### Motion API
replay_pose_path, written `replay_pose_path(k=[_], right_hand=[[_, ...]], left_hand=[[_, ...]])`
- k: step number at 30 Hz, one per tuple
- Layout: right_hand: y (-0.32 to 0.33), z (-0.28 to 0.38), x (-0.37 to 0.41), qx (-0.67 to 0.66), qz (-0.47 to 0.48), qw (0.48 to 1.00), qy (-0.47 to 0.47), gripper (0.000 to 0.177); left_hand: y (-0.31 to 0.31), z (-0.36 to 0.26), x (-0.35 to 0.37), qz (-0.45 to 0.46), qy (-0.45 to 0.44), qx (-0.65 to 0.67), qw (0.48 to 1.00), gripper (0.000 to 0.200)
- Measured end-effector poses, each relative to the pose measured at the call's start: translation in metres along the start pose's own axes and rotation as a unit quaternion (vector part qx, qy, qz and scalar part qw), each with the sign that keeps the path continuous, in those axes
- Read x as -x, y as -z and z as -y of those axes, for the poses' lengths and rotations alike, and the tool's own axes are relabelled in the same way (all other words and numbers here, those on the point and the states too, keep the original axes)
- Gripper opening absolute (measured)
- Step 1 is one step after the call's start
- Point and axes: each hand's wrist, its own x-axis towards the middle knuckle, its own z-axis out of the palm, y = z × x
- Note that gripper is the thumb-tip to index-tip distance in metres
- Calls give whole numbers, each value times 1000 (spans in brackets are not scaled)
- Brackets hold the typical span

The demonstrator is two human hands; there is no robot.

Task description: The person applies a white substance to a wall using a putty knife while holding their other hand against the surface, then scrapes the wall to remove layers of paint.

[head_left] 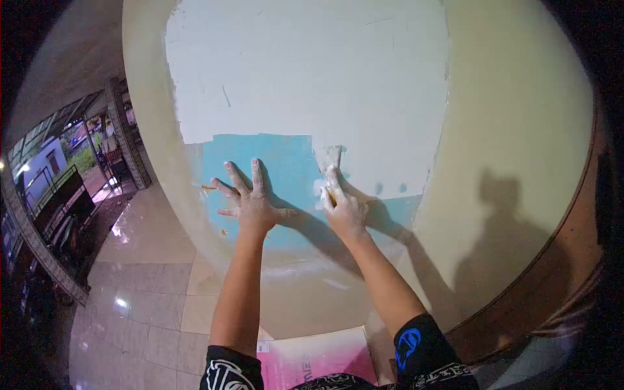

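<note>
My left hand (254,207) lies flat with fingers spread on the blue-green patch (286,156) of the wall, and white dust coats it. In my right hand (346,211) is a putty knife (329,156), its blade pressed against the wall with white putty around it. That blade sits at the border between the blue-green area and a large white coat of putty (305,71) above. Small wet-looking spots (390,188) show to the right of the knife. My fingers hide most of the handle.
Cream-coloured wall (520,97) surrounds the patch, with my shadow on its right. A pink-and-white box (318,356) stands below, close to my body. Glossy floor tiles (146,286) run to the left, toward a pillar (127,133) and an open doorway area.
</note>
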Motion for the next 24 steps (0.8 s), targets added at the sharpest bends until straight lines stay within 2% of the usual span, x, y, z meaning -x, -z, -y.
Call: replay_pose_path(k=[1, 2, 5, 7, 11, 13, 14, 17, 18, 21, 23, 24], right_hand=[[-1, 0, 4, -7, -17, 1000, 7, 60], [0, -2, 4, -17, 23, 999, -13, 60], [10, 4, -20, -44, 24, 998, -26, 59], [28, 12, -35, -49, 32, 997, -54, 59], [14, -2, -19, -34, 5, 999, -18, 59], [12, -3, 2, -2, 49, 998, -48, 60], [2, -13, 8, -43, 26, 998, -37, 60], [19, -10, -12, -83, 17, 995, -51, 58], [20, -13, -23, -21, 10, 998, -59, 55], [34, -18, -42, -4, -3, 998, -64, 49], [41, -15, -31, -36, 20, 995, -90, 50], [33, -22, -16, -25, 26, 995, -97, 52]], left_hand=[[0, -1, 1, -1, 3, 0, 1000, 145], [2, -1, 2, 1, 4, 2, 1000, 145], [5, -3, 3, 13, 5, -2, 1000, 145], [1, 0, 3, -11, -6, -4, 1000, 146], [-19, 13, -3, -69, -48, -9, 996, 145], [-9, 6, -1, -45, -30, -10, 998, 145], [-5, 4, -1, -20, -15, -13, 1000, 144], [-8, 5, -1, -32, -21, -8, 999, 145], [-11, 6, -1, -32, -24, -9, 999, 145], [-17, 13, -2, -68, -44, -15, 997, 145], [-20, 16, -3, -84, -62, 3, 995, 146], [10, -6, 3, 13, 14, -19, 1000, 147]])
